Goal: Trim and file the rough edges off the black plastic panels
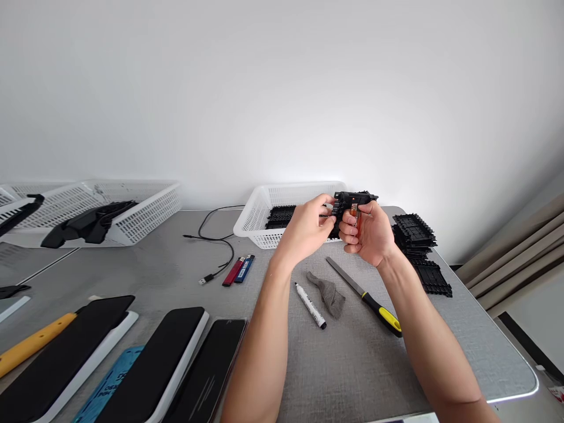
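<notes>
My left hand (306,226) and my right hand (368,235) are raised together above the grey table (352,364). Between them is a black ribbed plastic part (350,202); my left fingers pinch its left side. My right hand grips an orange lighter (355,218) upright against the part's lower edge. Right behind my hands stands a white mesh basket (258,214) with more black parts inside.
A flat file with a yellow-black handle (365,296), a grey rag (328,292) and a marker pen (311,305) lie below my hands. Stacked black parts (416,247) sit at right, two lighters (240,269) and a cable (215,244) at left, phones (176,358) at front left.
</notes>
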`<state>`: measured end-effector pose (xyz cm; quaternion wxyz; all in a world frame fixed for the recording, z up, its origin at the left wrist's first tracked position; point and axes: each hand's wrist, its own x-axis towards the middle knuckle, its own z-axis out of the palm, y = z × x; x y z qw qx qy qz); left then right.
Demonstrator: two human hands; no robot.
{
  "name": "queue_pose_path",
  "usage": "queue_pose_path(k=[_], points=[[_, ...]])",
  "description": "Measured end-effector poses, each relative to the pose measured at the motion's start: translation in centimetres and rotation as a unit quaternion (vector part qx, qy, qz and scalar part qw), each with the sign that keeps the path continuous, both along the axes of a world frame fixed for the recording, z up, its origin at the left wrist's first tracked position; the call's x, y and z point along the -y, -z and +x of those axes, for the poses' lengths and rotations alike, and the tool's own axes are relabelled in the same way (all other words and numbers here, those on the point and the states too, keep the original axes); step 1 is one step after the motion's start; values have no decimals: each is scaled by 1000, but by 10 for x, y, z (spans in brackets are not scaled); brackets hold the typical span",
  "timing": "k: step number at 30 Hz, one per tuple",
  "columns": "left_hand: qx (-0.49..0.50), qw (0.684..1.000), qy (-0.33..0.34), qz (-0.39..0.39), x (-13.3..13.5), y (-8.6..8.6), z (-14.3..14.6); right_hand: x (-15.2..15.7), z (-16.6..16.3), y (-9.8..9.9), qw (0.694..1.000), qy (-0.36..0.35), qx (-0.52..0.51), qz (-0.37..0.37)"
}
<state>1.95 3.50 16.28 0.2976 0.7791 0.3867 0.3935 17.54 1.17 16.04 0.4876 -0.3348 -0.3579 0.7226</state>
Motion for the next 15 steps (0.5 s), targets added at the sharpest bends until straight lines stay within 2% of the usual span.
queue_pose_path(k=[8,15], points=[[30,999,-22,-9,-1,0,-2,3,-4,2,995,43,-86,-3],[28,999,-22,-6,-1,1,-2,1,-2,4,996,46,-77,10]])
